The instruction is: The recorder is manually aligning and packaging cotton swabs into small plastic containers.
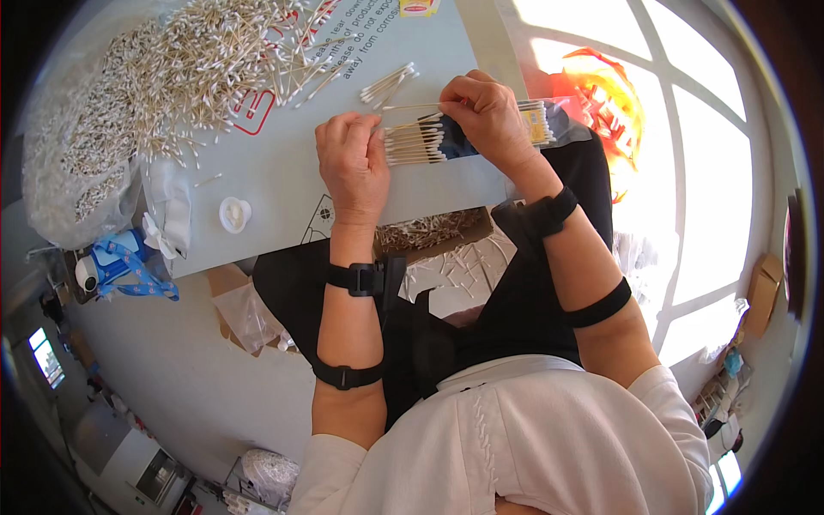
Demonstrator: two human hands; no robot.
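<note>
A row of cotton swabs (415,144) lies side by side on the grey tabletop, white tips at both ends, over a dark strip. Along the row's far side, my right hand (489,116) pinches one end of a single cotton swab (410,106) between thumb and fingertips. Its other end reaches close to my left hand (352,159), which is closed at the row's left end. Whatever those left fingers hold is hidden. Just beyond the row sits a small loose bunch of swabs (390,84). Right of my right hand is a flat package with a yellow label (536,124).
A large heap of swabs (206,60) spreads over the table's far left, partly on clear plastic. A small white cup (234,215) stands near the front edge. Below the table is an open carton of swabs (438,233). An orange bag (601,90) lies to the right.
</note>
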